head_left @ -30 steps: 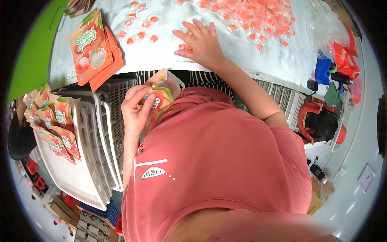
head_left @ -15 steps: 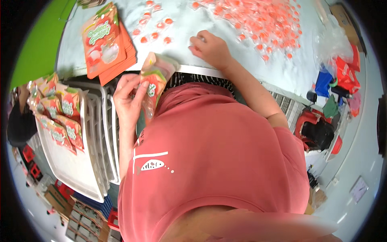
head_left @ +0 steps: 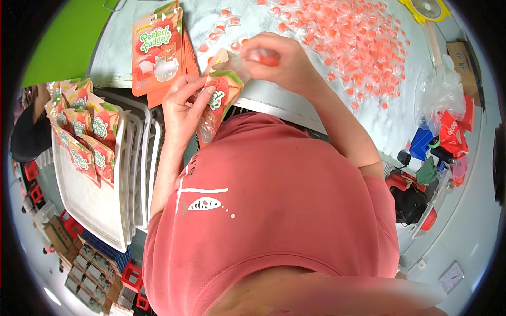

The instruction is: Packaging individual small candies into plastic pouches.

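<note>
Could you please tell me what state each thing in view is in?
Red plastic pouch: open, in left hand
Right hand: closed on red wrapped candy
Flat red pouches: stacked
Plump red pouches: overlapping
White plastic trays: stacked
Loose red wrapped candies: heaped, some scattered

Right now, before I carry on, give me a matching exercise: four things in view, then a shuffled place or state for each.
1. Left hand
2. Right hand
3. Flat package stack
4. Large candy pile

A. On the table, at the picture's upper left
B. Fingers around a blurred reddish item
C. Spread out at the picture's upper right
D. Gripping a single pouch

Pairs: 1-D, 2-B, 3-A, 4-C
</note>
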Demonstrator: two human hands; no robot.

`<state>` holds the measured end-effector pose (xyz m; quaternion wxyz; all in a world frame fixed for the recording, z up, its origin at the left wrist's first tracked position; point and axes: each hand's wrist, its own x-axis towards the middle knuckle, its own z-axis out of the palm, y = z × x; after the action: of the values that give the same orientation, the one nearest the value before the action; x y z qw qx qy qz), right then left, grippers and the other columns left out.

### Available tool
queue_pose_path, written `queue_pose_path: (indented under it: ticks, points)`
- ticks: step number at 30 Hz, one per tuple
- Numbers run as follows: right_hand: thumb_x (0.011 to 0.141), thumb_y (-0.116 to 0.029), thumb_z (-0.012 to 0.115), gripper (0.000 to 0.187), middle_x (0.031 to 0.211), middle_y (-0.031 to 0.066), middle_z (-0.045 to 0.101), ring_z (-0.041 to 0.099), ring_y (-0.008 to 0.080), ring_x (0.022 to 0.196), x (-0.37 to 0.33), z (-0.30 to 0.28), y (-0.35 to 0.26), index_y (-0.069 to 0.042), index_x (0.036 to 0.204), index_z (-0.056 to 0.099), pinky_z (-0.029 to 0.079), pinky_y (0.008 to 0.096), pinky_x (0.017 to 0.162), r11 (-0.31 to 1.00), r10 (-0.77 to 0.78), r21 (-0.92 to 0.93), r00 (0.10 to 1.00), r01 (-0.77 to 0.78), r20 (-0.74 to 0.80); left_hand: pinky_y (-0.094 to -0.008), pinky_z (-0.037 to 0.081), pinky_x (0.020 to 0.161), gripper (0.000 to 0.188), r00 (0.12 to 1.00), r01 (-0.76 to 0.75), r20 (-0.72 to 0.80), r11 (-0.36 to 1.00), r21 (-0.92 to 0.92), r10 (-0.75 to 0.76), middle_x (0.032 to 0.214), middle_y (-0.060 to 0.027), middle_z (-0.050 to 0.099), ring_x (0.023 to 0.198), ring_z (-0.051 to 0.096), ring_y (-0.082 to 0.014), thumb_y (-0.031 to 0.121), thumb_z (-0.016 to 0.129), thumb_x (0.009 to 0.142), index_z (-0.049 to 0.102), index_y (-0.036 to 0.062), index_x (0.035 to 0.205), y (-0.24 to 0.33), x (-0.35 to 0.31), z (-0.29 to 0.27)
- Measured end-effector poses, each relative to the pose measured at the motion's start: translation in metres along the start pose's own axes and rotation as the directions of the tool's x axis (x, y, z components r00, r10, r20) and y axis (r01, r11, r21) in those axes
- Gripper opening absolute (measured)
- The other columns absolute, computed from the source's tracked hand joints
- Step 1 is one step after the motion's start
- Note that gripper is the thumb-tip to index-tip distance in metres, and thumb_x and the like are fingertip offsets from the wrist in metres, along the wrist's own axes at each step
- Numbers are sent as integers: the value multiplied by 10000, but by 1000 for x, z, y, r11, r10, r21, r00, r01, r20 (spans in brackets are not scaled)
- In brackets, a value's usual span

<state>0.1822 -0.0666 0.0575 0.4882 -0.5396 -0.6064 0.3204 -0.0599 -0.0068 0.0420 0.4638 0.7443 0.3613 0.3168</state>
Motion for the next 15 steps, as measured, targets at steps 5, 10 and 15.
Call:
queue_pose_path:
  ticks: [5,10,15]
  points:
    - [853,-144,711,136,916,39,644,609,162,853,34,-2,23,-50,946,675,490,284,771,983,24,-185,975,18,221,-216,453,594,193,999,-30,-18,996,83,32,877,-31,631,700,564,-66,26,756,855,746,7,1047,-2,12,-2]
    - [949,-237,627,189,943,83,651,641,237,896,64,13,13,-51,973,653,503,340,796,968,-67,-215,958,130,278,-219,466,600,195,995,-25,-98,997,76,32,924,-55,663,696,580,-75,38,763,851,746,10,1044,-3,18,-15]
    - [1022,-226,515,222,1024,151,635,656,281,959,99,24,8,-28,1092,589,503,374,826,907,-103,-381,972,179,211,-238,485,611,204,991,-53,-110,977,204,76,953,-68,677,720,604,-90,53,763,853,745,16,1052,10,34,-33]
